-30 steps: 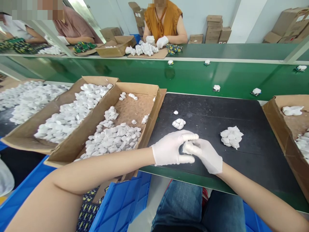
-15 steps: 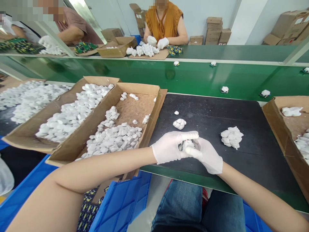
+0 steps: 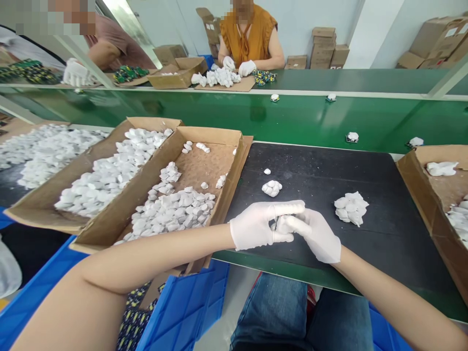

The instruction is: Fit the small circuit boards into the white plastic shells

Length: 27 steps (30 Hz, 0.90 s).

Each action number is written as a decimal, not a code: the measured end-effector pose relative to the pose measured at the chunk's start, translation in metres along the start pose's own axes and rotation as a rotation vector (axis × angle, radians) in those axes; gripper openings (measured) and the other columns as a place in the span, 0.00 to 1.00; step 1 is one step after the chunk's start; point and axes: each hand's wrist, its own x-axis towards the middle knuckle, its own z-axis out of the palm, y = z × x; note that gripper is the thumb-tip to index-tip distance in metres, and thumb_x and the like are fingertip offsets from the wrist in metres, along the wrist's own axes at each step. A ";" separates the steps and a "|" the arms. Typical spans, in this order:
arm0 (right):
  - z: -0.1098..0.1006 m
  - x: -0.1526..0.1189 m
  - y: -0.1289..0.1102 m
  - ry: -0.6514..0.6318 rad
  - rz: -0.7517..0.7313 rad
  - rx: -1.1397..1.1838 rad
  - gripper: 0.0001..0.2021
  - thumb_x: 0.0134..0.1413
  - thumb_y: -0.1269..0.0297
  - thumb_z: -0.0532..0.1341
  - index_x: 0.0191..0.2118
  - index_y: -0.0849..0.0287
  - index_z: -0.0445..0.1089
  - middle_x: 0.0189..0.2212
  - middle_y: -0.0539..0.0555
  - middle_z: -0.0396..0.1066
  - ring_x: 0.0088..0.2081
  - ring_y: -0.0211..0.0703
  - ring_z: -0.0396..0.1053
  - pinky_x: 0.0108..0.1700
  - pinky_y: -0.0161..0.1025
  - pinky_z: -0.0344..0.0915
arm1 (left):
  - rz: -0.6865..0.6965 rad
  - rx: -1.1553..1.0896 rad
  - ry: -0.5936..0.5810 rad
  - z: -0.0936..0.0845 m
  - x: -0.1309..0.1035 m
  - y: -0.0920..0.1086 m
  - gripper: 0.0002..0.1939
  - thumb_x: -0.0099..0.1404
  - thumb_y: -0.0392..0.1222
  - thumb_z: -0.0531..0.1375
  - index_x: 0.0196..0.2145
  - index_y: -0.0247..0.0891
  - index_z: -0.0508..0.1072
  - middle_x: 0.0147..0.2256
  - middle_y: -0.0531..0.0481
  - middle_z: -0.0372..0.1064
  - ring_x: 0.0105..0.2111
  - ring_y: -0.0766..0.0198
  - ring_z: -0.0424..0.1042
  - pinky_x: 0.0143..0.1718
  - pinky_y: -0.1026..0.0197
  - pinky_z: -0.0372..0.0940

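Both my hands wear white gloves and meet over the black work mat point(image 3: 310, 180). My left hand point(image 3: 259, 225) curls its fingers and thumb around a small circuit board point(image 3: 276, 223) with a white lump on it. Most of that board is hidden by the fingers. My right hand point(image 3: 317, 235) closes in from the other side, thumb and fingers pressed at the white lump. Beyond them on the mat lie a cluster of white putty pieces point(image 3: 272, 188) and one small loose piece point(image 3: 267, 171). A larger white cluster point(image 3: 351, 208) sits to the right.
Left stand cardboard trays point(image 3: 234, 131) heaped with white pieces point(image 3: 171, 209); another carton point(image 3: 413, 170) is at right. Boards with white lumps point(image 3: 352, 137) ride on a green conveyor point(image 3: 219, 112). Across it a person point(image 3: 252, 39) works. Blue crates point(image 3: 197, 302) stand below.
My right thumb and fingers have moved over the white lump, which is now more hidden. The boards on the green conveyor have shifted right.
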 end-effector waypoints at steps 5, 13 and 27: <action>-0.001 -0.001 0.000 0.043 0.021 -0.014 0.15 0.45 0.51 0.63 0.29 0.61 0.68 0.27 0.51 0.70 0.30 0.41 0.67 0.38 0.41 0.63 | 0.007 -0.037 -0.011 0.000 0.000 0.000 0.31 0.52 0.32 0.64 0.54 0.40 0.64 0.55 0.45 0.62 0.54 0.59 0.63 0.55 0.58 0.61; 0.004 0.002 0.009 0.100 0.005 -0.177 0.16 0.41 0.52 0.65 0.28 0.59 0.63 0.25 0.49 0.65 0.30 0.40 0.63 0.32 0.37 0.61 | 0.049 0.049 0.014 0.001 0.002 -0.003 0.25 0.56 0.38 0.62 0.52 0.37 0.66 0.49 0.44 0.70 0.46 0.59 0.72 0.49 0.61 0.66; -0.007 0.003 0.001 0.094 -0.118 -0.233 0.16 0.54 0.50 0.55 0.27 0.59 0.63 0.25 0.50 0.64 0.30 0.40 0.62 0.35 0.40 0.62 | 0.053 0.080 0.101 0.007 0.013 -0.008 0.28 0.52 0.38 0.65 0.52 0.40 0.65 0.51 0.46 0.66 0.51 0.57 0.66 0.54 0.56 0.60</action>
